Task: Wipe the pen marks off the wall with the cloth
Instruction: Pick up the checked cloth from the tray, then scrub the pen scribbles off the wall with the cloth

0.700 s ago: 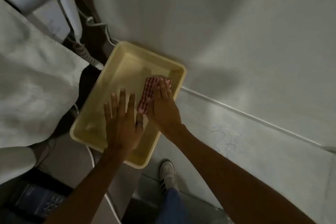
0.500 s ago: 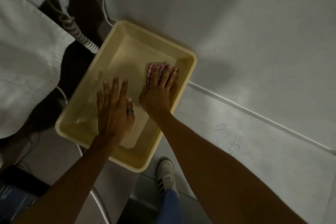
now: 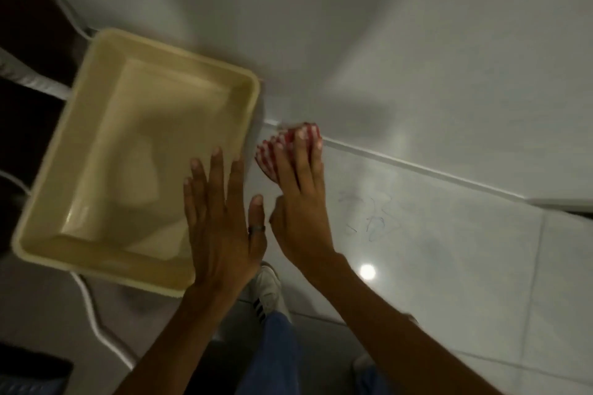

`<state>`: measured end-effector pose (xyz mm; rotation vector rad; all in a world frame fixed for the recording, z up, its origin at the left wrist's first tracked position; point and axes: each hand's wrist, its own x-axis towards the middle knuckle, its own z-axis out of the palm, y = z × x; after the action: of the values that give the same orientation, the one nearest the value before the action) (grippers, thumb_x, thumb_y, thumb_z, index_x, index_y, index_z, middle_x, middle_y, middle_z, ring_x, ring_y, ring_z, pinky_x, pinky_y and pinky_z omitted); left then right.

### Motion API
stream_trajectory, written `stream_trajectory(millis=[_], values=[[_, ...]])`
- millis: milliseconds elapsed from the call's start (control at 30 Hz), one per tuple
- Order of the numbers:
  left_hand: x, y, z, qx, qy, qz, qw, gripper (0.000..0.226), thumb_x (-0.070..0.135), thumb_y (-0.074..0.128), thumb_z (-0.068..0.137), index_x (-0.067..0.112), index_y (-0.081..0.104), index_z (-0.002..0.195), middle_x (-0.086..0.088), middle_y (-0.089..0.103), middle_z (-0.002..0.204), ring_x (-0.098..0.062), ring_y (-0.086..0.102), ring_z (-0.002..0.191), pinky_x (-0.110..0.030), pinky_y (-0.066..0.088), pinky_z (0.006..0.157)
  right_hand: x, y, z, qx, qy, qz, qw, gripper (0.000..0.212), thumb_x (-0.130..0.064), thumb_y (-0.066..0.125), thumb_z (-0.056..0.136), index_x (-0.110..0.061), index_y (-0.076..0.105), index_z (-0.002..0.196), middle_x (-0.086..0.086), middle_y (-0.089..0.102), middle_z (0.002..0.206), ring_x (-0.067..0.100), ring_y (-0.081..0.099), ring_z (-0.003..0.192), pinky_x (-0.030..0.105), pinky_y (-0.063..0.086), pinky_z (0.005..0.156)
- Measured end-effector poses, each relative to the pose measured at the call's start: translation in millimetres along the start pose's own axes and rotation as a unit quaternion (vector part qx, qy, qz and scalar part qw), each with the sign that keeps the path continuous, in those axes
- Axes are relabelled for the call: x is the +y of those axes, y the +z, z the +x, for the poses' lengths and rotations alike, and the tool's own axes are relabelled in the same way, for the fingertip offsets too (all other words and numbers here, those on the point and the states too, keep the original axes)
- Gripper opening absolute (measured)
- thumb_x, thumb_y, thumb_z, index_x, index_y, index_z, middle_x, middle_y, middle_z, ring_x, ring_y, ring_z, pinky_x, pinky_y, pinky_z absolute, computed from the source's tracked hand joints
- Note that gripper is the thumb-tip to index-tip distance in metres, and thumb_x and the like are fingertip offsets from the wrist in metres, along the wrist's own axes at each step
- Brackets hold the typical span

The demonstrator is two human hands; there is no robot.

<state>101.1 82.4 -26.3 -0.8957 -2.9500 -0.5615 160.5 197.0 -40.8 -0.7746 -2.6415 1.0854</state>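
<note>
At the bottom of the frame a blue trouser leg [image 3: 276,353] and a white shoe [image 3: 268,292] show between the two forearms. Just above them, the left hand [image 3: 224,228] lies flat with its fingers spread and straight, gripping nothing; it wears a ring [image 3: 256,228] and its fingertips reach over the lower right corner of the yellow tray [image 3: 96,125], much as they did half a second ago. The right hand [image 3: 301,202] is what differs: earlier it pressed the cloth down inside the tray, near the tray's right wall, and now it is out of the tray and to the right of it, centre frame. Its fingers are extended and close together, laid over the red-and-white checked cloth [image 3: 272,151], which is bunched beneath the fingertips; whether they pinch it or merely press it to the surface cannot be told. The cloth sits just right of the tray's rim, touching the pale seam [image 3: 417,167] that runs toward the right edge. The tray now holds no cloth, and takes up the left centre of the frame. The pen marks [image 3: 369,215], faint blue scribbles, lie right of the right hand, near it but apart from the cloth, on the glossy pale wall [image 3: 465,250]. A white cable [image 3: 93,314] curves along the lower left.
</note>
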Motion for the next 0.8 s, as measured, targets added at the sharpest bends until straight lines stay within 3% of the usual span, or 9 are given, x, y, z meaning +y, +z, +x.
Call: stream_trajectory(millis=[133, 233, 367, 567, 700, 800], values=[[53.7, 52.8, -38.7, -0.109, 0.072, -0.014, 0.991, 0.074, 0.056, 0.029, 0.11, 0.015, 0.024, 0.171, -0.018, 0.02, 0.18, -0.038, 0.008, 0.168, -0.058, 0.012, 0.135, 105.9, -31.9, -86.2, -0.061, 0.12, -0.018, 0.991, 0.088, 0.01, 0.046, 0.094, -0.022, 0.007, 0.166, -0.001, -0.011, 0.176, 0.023, -0.021, 0.164, 0.061, 0.012, 0.136], [78.3, 95.6, -77.1, -0.195, 0.113, 0.004, 0.974, 0.078, 0.061, 0.03, 0.107, 0.017, 0.026, 0.171, -0.016, 0.018, 0.181, -0.039, 0.009, 0.168, -0.062, 0.015, 0.136, 175.3, -43.8, -151.1, -0.094, 0.193, -0.045, 0.976, 0.085, 0.01, 0.048, 0.1, -0.024, 0.004, 0.164, 0.0, -0.014, 0.175, 0.025, -0.019, 0.164, 0.06, 0.011, 0.137], [94.7, 148.3, -122.6, -0.241, 0.133, 0.055, 0.96, 0.082, 0.062, 0.028, 0.106, 0.014, 0.026, 0.173, -0.014, 0.015, 0.182, -0.039, 0.009, 0.169, -0.062, 0.017, 0.136, 249.2, -46.2, -215.8, -0.107, 0.265, -0.047, 0.957, 0.083, 0.006, 0.048, 0.104, -0.024, 0.004, 0.167, -0.004, -0.02, 0.172, 0.022, -0.023, 0.162, 0.055, 0.006, 0.138], [102.2, 249.3, -170.5, -0.269, 0.123, 0.088, 0.951, 0.083, 0.062, 0.028, 0.107, 0.012, 0.023, 0.173, -0.015, 0.013, 0.182, -0.04, 0.008, 0.169, -0.063, 0.014, 0.137, 353.9, -28.6, -242.6, -0.091, 0.285, -0.021, 0.954, 0.079, 0.005, 0.048, 0.103, -0.017, 0.012, 0.17, 0.002, -0.011, 0.178, 0.021, -0.022, 0.161, 0.054, 0.001, 0.139], [91.4, 343.0, -178.3, -0.29, 0.136, 0.095, 0.943, 0.084, 0.064, 0.02, 0.106, 0.014, 0.017, 0.175, -0.015, 0.007, 0.183, -0.039, 0.003, 0.17, -0.06, 0.01, 0.138, 436.5, 7.2, -224.4, -0.077, 0.261, -0.035, 0.962, 0.08, 0.003, 0.051, 0.1, -0.01, 0.013, 0.17, 0.016, -0.005, 0.181, 0.037, -0.017, 0.167, 0.057, 0.001, 0.138], [70.3, 415.8, -175.5, -0.265, 0.132, 0.098, 0.95, 0.081, 0.059, 0.026, 0.109, 0.012, 0.018, 0.174, -0.017, 0.009, 0.183, -0.043, 0.006, 0.169, -0.06, 0.009, 0.137, 497.1, 43.5, -207.5, -0.066, 0.25, -0.069, 0.963, 0.077, -0.01, 0.052, 0.105, -0.008, 0.013, 0.171, 0.019, -0.004, 0.18, 0.041, -0.014, 0.167, 0.058, -0.001, 0.137]])
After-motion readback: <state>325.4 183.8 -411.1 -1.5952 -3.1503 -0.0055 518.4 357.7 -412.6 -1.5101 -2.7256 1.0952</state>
